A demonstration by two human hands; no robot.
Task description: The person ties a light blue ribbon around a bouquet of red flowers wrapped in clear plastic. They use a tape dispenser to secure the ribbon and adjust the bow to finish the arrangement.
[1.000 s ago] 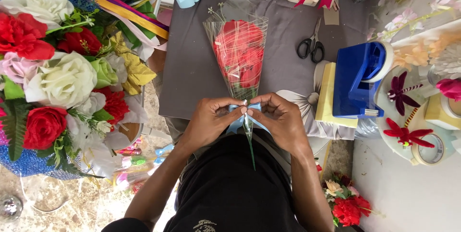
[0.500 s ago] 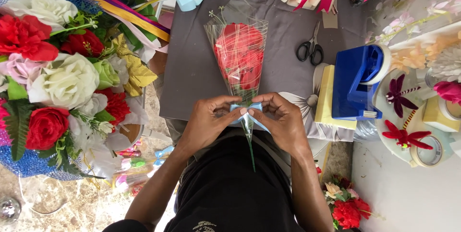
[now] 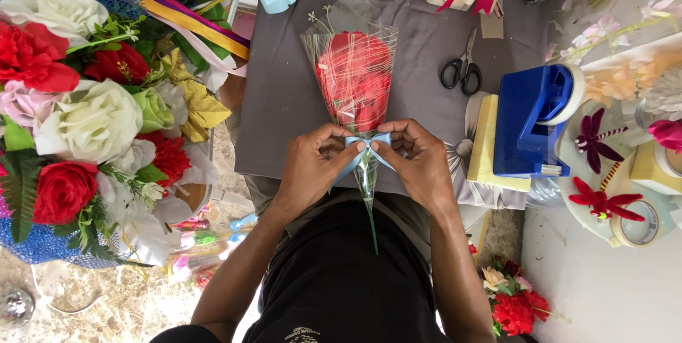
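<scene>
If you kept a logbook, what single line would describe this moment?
left hand pinching light blue bow | right hand pinching it too | bow on wrapped red rose | scissors lying apart

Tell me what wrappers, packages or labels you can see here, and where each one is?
Clear cone wrapper: table centre, round red flowers, pale streaks.
Light blue ribbon bow: at the cone's neck, pinched by left hand and right hand.
Blue tape dispenser: right, boxy.
No labels or screens.

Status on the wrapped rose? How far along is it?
Done: the red rose sits in its clear cone wrap on the grey cloth. In hand: the left hand and right hand pinch a light blue ribbon bow at the cone's neck. Left: bow not yet released; scissors lie untouched nearby.
</scene>
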